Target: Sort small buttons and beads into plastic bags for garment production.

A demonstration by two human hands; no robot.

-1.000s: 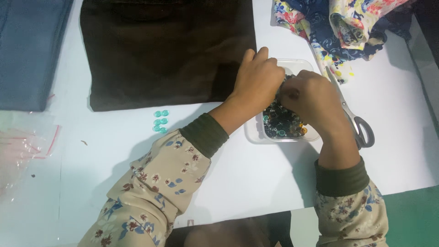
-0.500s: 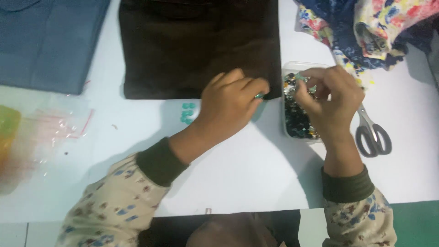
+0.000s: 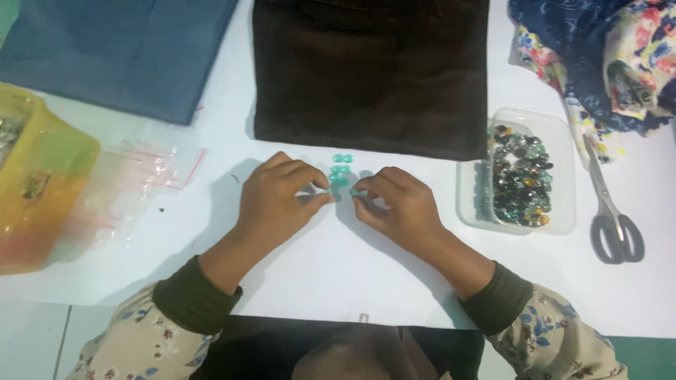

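Note:
Several small teal beads lie in a short column on the white table, just below a dark brown cloth. My left hand rests beside them on the left, thumb and forefinger pinched together at the lowest bead. My right hand sits on the right side, its fingertips pinching a teal bead next to the column. A clear plastic tray full of mixed dark and coloured beads stands to the right of my right hand.
Grey-handled scissors lie right of the tray. Flowered blue fabric is heaped at the top right, a blue cloth at the top left. A yellow-green container and clear plastic bags sit at the left.
Both hands have left the bead tray and come to the teal beads at the table's middle. The view has shifted, so the tray now sits further right.

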